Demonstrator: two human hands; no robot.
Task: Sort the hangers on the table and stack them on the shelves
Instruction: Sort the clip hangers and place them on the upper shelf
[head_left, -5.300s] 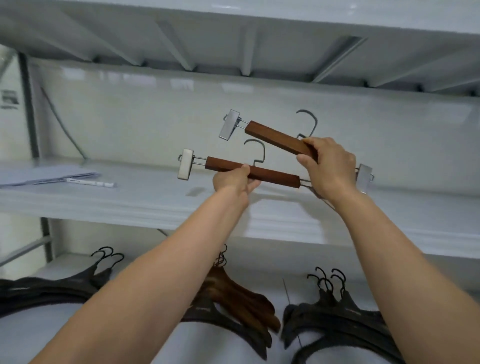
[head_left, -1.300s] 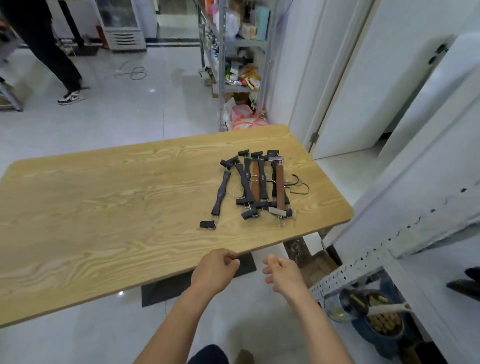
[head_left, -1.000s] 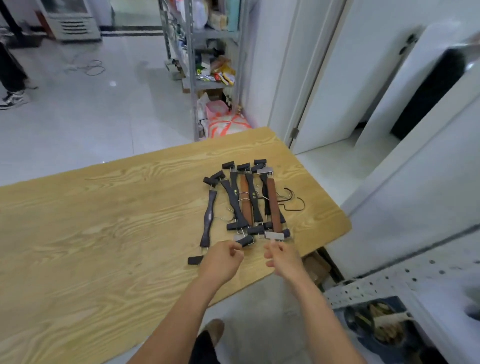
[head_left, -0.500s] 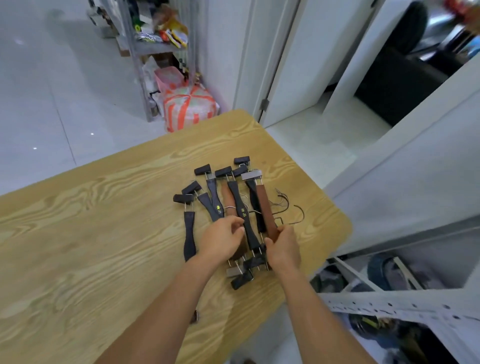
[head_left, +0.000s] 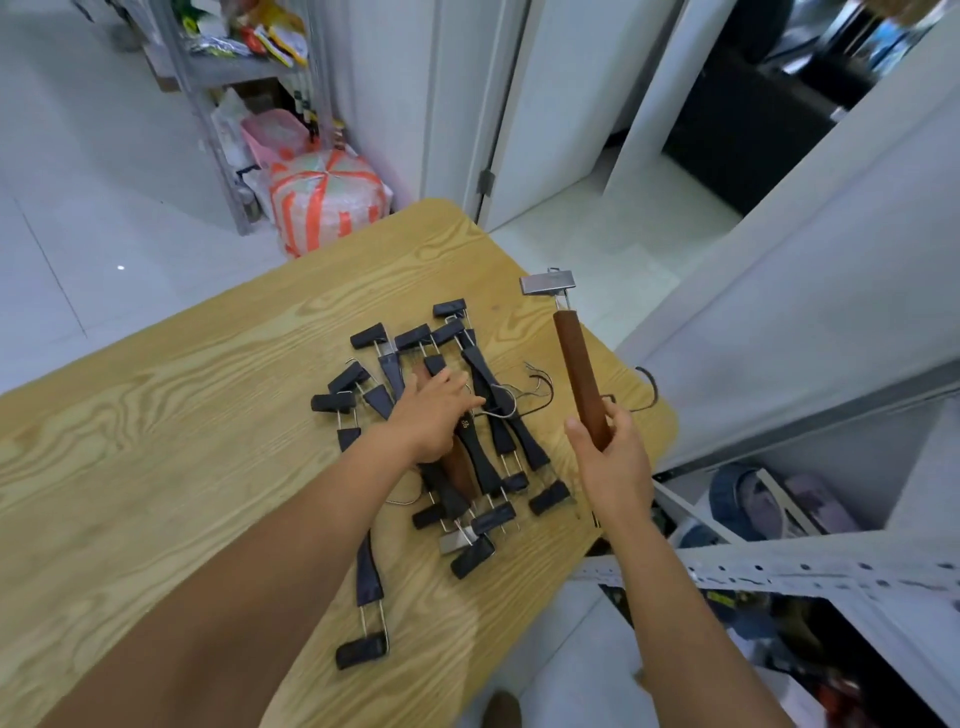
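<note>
Several black clip hangers (head_left: 498, 415) lie in a loose pile on the wooden table (head_left: 156, 441), near its right end. A second brown wooden clip hanger (head_left: 460, 467) lies in the pile, partly under my left hand (head_left: 434, 415), whose fingers rest on the pile. My right hand (head_left: 608, 452) grips the lower end of a brown wooden clip hanger (head_left: 579, 374) and holds it lifted above the table's right edge, its metal clip pointing away from me. One black hanger (head_left: 369, 577) lies apart, nearer to me, partly under my left forearm.
The white metal shelf frame (head_left: 779, 566) stands to the right of the table, with bags and clutter in its low compartment. Beyond the table are a grey rack with goods (head_left: 244, 67), a wrapped orange-and-white bundle (head_left: 327, 197) on the floor and white doors.
I turned from the shelf to the table and came up to the pile. My right hand took hold of one brown wooden hanger and lifted it out to the right; my left hand stays on the pile.
</note>
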